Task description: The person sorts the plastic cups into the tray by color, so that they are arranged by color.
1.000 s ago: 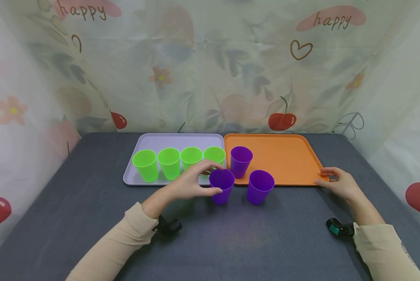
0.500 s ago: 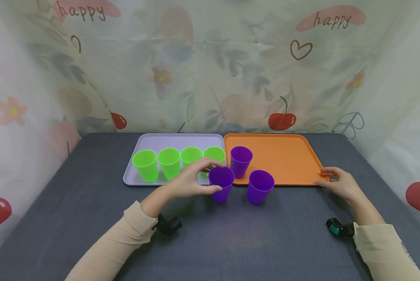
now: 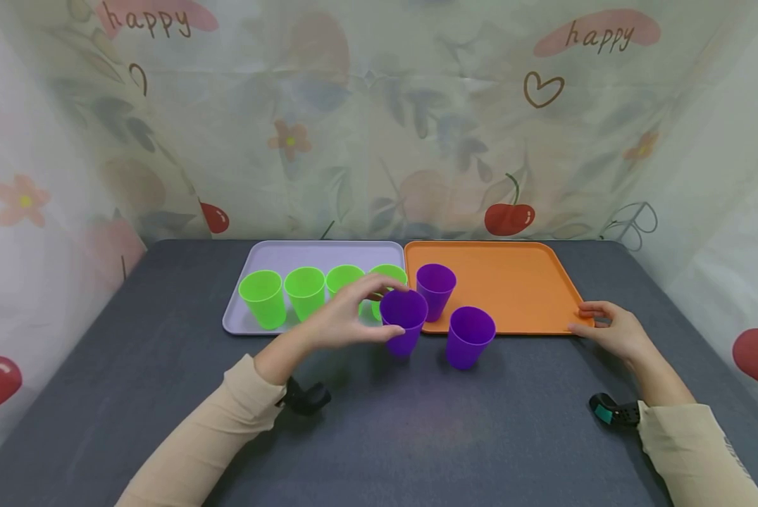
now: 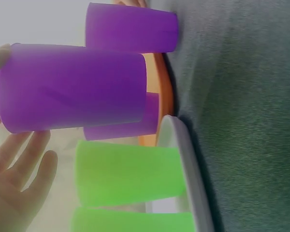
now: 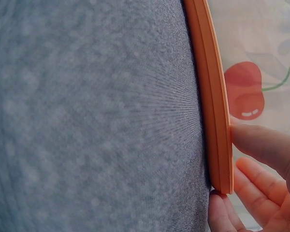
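Note:
My left hand (image 3: 337, 317) holds a purple cup (image 3: 411, 311) between thumb and fingers, upright, above the dark tabletop. In the left wrist view that cup (image 4: 77, 89) is nearest the camera, its base clear of the cloth. A second purple cup (image 3: 470, 339) stands on the table just right of it, in front of the orange tray (image 3: 512, 289). Another purple cup (image 3: 435, 289) sits at the left end of that tray. At the tray's front right corner, my right hand (image 3: 616, 336) grips the rim; the right wrist view has the thumb (image 5: 261, 145) on its upper edge.
Left of the orange tray, edge to edge, lies a lavender tray (image 3: 328, 251) with several green cups (image 3: 263, 299) in a row; the held cup and left hand partly hide the rightmost. A patterned curtain (image 3: 373, 141) hangs behind the table.
The left hand has lifted the purple cup and moved it slightly away from me, toward the trays. The right hand stays at the orange tray's corner.

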A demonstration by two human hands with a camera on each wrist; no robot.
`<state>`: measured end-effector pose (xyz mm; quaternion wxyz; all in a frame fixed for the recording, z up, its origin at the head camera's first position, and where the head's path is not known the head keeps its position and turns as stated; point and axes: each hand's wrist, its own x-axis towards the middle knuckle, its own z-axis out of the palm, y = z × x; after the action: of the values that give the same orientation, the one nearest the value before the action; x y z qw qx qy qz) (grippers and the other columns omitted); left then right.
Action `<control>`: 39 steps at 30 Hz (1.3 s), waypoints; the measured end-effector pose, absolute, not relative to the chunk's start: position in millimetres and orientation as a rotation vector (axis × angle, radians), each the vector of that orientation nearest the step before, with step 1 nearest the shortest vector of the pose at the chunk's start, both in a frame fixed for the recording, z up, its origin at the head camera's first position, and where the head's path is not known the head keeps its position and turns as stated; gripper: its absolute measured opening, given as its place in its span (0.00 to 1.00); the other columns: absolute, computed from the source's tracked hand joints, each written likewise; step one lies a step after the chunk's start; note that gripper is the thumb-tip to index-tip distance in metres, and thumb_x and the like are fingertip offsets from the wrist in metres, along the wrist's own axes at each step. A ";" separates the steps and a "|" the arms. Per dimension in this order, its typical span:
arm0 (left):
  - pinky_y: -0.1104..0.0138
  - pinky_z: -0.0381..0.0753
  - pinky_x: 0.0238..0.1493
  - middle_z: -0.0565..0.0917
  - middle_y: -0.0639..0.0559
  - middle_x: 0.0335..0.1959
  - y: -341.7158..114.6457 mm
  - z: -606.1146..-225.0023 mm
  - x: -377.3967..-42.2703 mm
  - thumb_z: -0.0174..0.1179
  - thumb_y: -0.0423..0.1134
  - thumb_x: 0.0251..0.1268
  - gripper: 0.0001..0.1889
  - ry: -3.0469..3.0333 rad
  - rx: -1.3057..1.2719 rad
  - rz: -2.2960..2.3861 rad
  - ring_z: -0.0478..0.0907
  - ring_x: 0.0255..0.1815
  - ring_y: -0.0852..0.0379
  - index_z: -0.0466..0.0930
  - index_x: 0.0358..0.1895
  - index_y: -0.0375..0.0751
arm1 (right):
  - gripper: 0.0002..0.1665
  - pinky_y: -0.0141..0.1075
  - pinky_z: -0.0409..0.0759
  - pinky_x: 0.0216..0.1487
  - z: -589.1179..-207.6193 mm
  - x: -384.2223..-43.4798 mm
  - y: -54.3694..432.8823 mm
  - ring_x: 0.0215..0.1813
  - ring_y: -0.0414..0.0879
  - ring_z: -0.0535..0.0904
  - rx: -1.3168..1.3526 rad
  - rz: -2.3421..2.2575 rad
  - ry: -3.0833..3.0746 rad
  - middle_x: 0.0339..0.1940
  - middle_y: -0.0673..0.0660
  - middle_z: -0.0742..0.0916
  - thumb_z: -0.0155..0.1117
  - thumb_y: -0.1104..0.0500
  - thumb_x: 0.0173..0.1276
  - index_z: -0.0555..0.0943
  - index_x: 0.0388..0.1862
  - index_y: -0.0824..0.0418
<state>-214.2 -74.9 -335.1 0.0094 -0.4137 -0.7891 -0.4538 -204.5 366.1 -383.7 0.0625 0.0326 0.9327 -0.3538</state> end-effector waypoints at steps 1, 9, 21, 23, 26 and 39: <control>0.64 0.77 0.54 0.78 0.47 0.51 -74.4 -333.9 -214.6 0.69 0.36 0.49 0.26 -2.461 -1.297 -1.412 0.77 0.50 0.54 0.74 0.54 0.39 | 0.41 0.56 0.71 0.56 -383.6 -204.3 366.1 0.62 0.71 0.65 0.100 -1.069 2.817 0.64 0.76 0.68 0.59 0.46 0.66 0.60 0.66 0.72; 0.63 0.77 0.55 0.79 0.47 0.51 -69.3 -321.2 -215.3 0.70 0.36 0.48 0.26 -2.397 -1.329 -1.369 0.76 0.51 0.55 0.74 0.54 0.38 | 0.41 0.55 0.72 0.56 -382.7 -203.4 365.3 0.62 0.71 0.66 0.091 -1.060 2.817 0.64 0.76 0.68 0.59 0.46 0.66 0.60 0.66 0.73; 0.63 0.76 0.56 0.79 0.48 0.50 -62.8 -302.8 -217.8 0.70 0.37 0.49 0.27 -2.388 -1.337 -1.343 0.76 0.52 0.55 0.73 0.55 0.39 | 0.42 0.54 0.73 0.55 -381.3 -203.7 365.4 0.62 0.71 0.66 0.094 -1.052 2.808 0.64 0.76 0.68 0.58 0.46 0.66 0.59 0.67 0.73; 0.64 0.76 0.56 0.79 0.49 0.50 -61.2 -300.2 -218.6 0.70 0.37 0.49 0.27 -2.380 -1.341 -1.342 0.76 0.52 0.55 0.73 0.55 0.39 | 0.42 0.54 0.73 0.55 -381.1 -203.7 365.2 0.63 0.71 0.65 0.094 -1.053 2.808 0.64 0.76 0.68 0.58 0.46 0.66 0.59 0.67 0.73; 0.65 0.76 0.56 0.79 0.49 0.50 -58.7 -296.7 -219.6 0.69 0.38 0.49 0.26 -2.364 -1.345 -1.340 0.76 0.52 0.56 0.74 0.54 0.39 | 0.41 0.54 0.72 0.55 -380.7 -203.9 364.8 0.63 0.71 0.65 0.095 -1.053 2.808 0.64 0.76 0.68 0.58 0.46 0.66 0.59 0.67 0.73; 0.66 0.76 0.56 0.77 0.51 0.53 -46.1 -290.2 -228.0 0.68 0.39 0.50 0.26 -2.350 -1.330 -1.378 0.74 0.53 0.59 0.74 0.55 0.42 | 0.42 0.56 0.70 0.56 -380.6 -204.6 365.1 0.63 0.70 0.64 0.102 -1.061 2.799 0.65 0.76 0.67 0.58 0.46 0.66 0.59 0.67 0.73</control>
<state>-228.0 -46.1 -290.2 0.0550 -0.4380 -0.7741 -0.4538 -204.6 365.1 -380.6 0.0734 0.0341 0.9320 -0.3534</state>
